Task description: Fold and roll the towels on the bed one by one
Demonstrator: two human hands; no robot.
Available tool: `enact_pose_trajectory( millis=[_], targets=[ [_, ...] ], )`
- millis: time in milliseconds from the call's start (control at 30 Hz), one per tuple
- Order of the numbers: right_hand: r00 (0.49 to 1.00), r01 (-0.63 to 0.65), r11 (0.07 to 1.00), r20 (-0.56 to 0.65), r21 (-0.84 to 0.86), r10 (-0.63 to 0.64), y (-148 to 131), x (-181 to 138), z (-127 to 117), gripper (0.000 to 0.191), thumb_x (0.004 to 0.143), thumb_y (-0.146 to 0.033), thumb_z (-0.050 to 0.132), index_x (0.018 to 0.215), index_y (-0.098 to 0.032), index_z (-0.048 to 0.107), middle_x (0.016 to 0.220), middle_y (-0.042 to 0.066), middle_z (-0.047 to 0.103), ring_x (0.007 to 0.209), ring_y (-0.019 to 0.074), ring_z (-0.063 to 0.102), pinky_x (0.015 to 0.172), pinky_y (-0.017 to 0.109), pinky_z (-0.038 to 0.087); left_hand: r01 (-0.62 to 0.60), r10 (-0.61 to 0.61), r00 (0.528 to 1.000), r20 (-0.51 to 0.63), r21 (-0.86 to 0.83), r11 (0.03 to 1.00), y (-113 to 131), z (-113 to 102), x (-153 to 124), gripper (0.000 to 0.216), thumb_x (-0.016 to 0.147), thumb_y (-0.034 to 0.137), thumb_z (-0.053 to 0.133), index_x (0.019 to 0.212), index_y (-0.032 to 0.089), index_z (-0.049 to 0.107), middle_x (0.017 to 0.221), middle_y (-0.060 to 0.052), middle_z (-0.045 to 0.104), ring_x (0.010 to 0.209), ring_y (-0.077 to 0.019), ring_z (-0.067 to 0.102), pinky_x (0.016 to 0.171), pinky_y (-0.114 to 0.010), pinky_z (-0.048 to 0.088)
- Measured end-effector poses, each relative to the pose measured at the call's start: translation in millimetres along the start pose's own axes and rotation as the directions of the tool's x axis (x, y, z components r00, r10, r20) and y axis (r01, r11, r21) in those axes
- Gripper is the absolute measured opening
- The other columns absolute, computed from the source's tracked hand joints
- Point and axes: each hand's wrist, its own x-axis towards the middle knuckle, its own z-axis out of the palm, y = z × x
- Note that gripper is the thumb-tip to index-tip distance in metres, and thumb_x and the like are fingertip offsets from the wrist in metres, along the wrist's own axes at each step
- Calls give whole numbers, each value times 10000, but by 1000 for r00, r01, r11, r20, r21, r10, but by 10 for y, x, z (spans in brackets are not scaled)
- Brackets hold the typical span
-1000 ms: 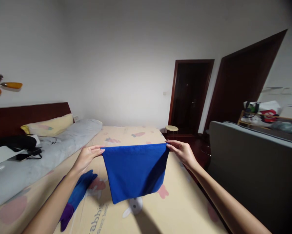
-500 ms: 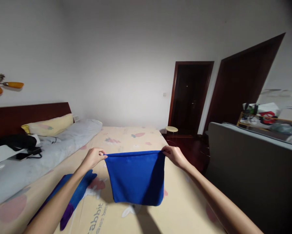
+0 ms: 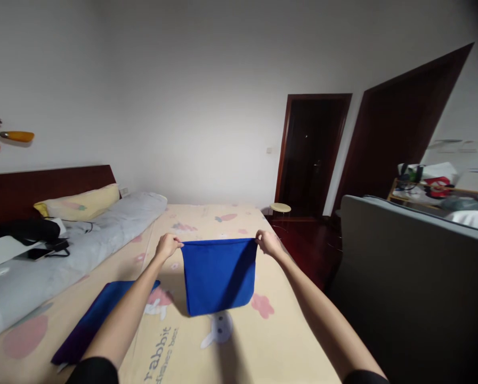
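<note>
A folded blue cloth [image 3: 218, 274] hangs in the air above the bed [image 3: 239, 341], stretched between both hands. My left hand [image 3: 168, 246] pinches its top left corner, fingers closed. My right hand [image 3: 267, 243] pinches its top right corner, also closed. Both arms reach far forward. The cloth's lower edge hangs just above the yellow sheet with its rabbit print. Another blue and purple cloth [image 3: 90, 322] lies flat on the sheet, partly under my left forearm.
A grey bolster [image 3: 79, 242], a yellow pillow [image 3: 81, 204] and dark items [image 3: 26, 234] lie along the left of the bed by the headboard. A grey sofa back [image 3: 414, 266] stands to the right, a small stool [image 3: 281, 208] and dark doorways [image 3: 313, 154] beyond.
Both hands have gone from loosely pinching to closed fists on the cloth and moved forward, away from me. The cloth looks narrower and further off. More of the flat cloth on the bed shows.
</note>
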Motion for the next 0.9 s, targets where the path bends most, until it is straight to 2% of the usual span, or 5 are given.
enact_pose_trajectory(
  millis=[233,367,533,733,900],
  targets=[
    [978,44,949,-206,311,22,40,288,272,284,916,-444,456,929,-180,560,765,0,678,662,120,651,622,268,535,-104,97,968,-230,-19,994,107,81,384,73,742,245,637,783,207,685,841,-13,622,756,-151,576,694,-261,418],
    [960,149,921,-277,361,-47,216,120,311,297,872,-494,432,945,-225,533,893,51,716,840,178,682,736,295,530,-216,204,958,-203,-38,976,-34,76,274,139,798,276,580,891,218,665,902,-5,585,811,-140,566,787,-255,441],
    [982,140,939,-167,315,-91,734,-659,706,272,810,-488,475,816,-226,549,755,40,690,713,197,661,663,303,502,-232,232,971,60,-12,973,-474,611,-584,116,794,220,546,829,212,657,905,-17,594,794,-145,583,777,-267,463],
    [999,35,988,18,148,-38,1366,-2043,1444,157,754,-269,447,670,-225,571,632,12,635,619,192,597,601,294,441,-237,176,885,432,91,967,-976,1416,-1907,155,681,81,568,697,220,634,855,-3,627,876,-165,598,796,-268,443],
    [994,13,1000,105,29,-16,1656,-2674,1692,195,777,-199,409,719,-224,594,772,34,620,771,201,583,704,304,430,-253,128,815,565,148,956,-1204,1617,-2360,185,699,84,524,752,233,620,904,-4,627,927,-170,585,826,-274,408]
  ],
)
